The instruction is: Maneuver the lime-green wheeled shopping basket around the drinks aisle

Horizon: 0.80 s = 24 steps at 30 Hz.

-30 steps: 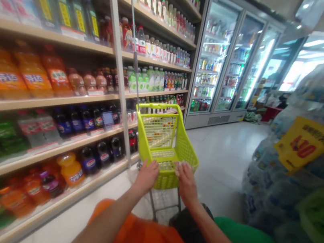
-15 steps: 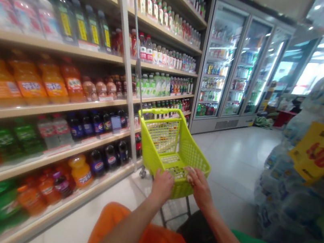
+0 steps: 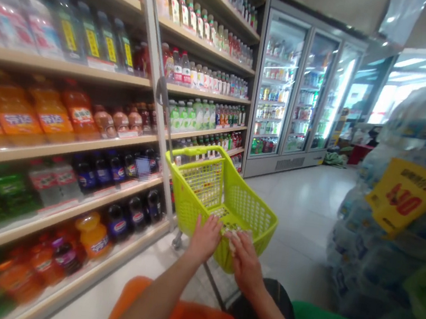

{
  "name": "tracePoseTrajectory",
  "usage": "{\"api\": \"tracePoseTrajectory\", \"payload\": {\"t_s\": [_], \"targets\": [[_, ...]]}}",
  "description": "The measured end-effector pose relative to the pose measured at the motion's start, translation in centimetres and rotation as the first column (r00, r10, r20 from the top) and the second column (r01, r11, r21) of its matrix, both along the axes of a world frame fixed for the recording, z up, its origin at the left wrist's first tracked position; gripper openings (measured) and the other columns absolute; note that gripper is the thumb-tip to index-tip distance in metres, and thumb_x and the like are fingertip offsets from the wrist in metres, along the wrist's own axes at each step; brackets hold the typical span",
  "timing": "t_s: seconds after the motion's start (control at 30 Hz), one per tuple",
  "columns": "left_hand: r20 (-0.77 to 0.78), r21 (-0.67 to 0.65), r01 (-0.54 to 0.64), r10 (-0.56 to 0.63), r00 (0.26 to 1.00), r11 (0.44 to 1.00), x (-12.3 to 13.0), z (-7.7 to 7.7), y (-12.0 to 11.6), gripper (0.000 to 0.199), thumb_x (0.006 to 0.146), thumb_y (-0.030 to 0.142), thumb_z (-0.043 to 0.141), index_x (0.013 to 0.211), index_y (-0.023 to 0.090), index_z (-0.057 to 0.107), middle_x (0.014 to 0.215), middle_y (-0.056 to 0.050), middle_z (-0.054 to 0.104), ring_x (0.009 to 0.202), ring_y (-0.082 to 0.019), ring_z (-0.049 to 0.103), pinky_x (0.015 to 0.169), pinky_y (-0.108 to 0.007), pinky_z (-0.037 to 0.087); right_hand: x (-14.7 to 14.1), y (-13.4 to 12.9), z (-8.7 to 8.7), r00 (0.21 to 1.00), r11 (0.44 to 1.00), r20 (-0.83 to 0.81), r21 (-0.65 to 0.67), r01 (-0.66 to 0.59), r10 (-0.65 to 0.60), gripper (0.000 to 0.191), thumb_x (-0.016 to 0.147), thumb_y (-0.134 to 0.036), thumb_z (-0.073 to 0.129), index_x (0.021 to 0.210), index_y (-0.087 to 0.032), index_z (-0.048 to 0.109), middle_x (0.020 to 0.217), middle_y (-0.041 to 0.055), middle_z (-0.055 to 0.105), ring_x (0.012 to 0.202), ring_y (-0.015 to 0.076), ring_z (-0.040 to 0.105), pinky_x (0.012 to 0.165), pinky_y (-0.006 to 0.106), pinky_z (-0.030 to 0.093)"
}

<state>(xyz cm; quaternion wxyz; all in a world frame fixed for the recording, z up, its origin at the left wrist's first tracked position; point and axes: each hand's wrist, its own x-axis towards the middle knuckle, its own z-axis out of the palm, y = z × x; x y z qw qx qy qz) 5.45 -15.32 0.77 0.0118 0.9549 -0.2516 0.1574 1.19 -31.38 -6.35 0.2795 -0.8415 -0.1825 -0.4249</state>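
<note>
A lime-green shopping cart (image 3: 250,208) with a latticed plastic basket stands in front of me, its near rim under both hands. My left hand (image 3: 206,237) grips that rim, with the fingers over the edge. Just to its right, my right hand (image 3: 245,257) presses a crumpled whitish cloth (image 3: 234,236) against the same rim. Part of the cloth is hidden under the fingers. A metal pole (image 3: 167,107) rises behind the cart's far left corner, in front of the shelf post.
Shelves (image 3: 112,140) of bottled drinks run along the left, close to the cart. Glass-door fridges (image 3: 299,87) stand at the back. On the right are stacked wrapped water bottles (image 3: 352,217) with a yellow price sign (image 3: 407,196). Pale tiled floor (image 3: 302,205) lies between.
My right hand has slid left along the rim with the cloth, closer to my left hand. The cart's near end appears turned slightly, and the view has shifted a little.
</note>
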Motion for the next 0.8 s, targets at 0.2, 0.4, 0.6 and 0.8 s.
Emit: {"api": "tracePoseTrajectory", "payload": {"t_s": [0.2, 0.4, 0.6, 0.8], "targets": [[0.029, 0.015, -0.022, 0.022, 0.999, 1.000, 0.6, 0.7, 0.6, 0.029, 0.087, 0.029, 0.046, 0.113, 0.021, 0.054, 0.126, -0.008, 0.054, 0.125, -0.024, 0.040, 0.108, -0.058, 0.014, -0.2, 1.5, -0.1, 0.998, 1.000, 0.054, -0.002, 0.024, -0.024, 0.047, 0.079, -0.012, 0.042, 0.124, -0.023, 0.052, 0.127, 0.0086, 0.051, 0.125, 0.0241, 0.039, 0.101, 0.049, 0.039], [0.030, 0.043, 0.030, -0.032, 0.999, 0.999, -0.3, 1.7, 0.3, 0.018, 0.083, 0.031, 0.053, 0.096, 0.021, 0.060, 0.105, -0.006, 0.061, 0.112, -0.022, 0.049, 0.107, -0.053, 0.019, -0.5, 0.3, 0.0, 0.998, 1.000, 0.067, -0.018, -0.019, 0.020, 0.043, 0.081, -0.013, 0.044, 0.122, -0.023, 0.053, 0.122, 0.0091, 0.054, 0.120, 0.0238, 0.045, 0.101, 0.049, 0.038], [-0.011, -0.022, -0.015, 0.015, 1.000, 1.000, -2.0, 1.2, -2.7, 0.023, 0.086, 0.030, 0.046, 0.101, 0.020, 0.061, 0.109, -0.008, 0.060, 0.112, -0.023, 0.047, 0.104, -0.050, 0.026, -1.3, -2.9, -0.9, 0.998, 1.000, 0.058, -0.018, 0.021, -0.020, 0.038, 0.086, -0.020, 0.043, 0.123, -0.024, 0.052, 0.127, 0.0086, 0.050, 0.125, 0.0253, 0.040, 0.100, 0.050, 0.040], [0.007, -0.048, 0.136, -0.136, 0.991, 0.989, -2.7, 0.6, -4.7, 0.035, 0.087, 0.021, 0.036, 0.118, 0.024, 0.052, 0.118, -0.007, 0.057, 0.116, -0.023, 0.044, 0.107, -0.054, 0.020, -1.7, -7.2, -1.3, 0.999, 0.999, 0.030, -0.003, 0.032, -0.032, 0.036, 0.087, -0.023, 0.042, 0.122, -0.024, 0.052, 0.129, 0.0079, 0.049, 0.127, 0.0258, 0.038, 0.102, 0.049, 0.038]]}}
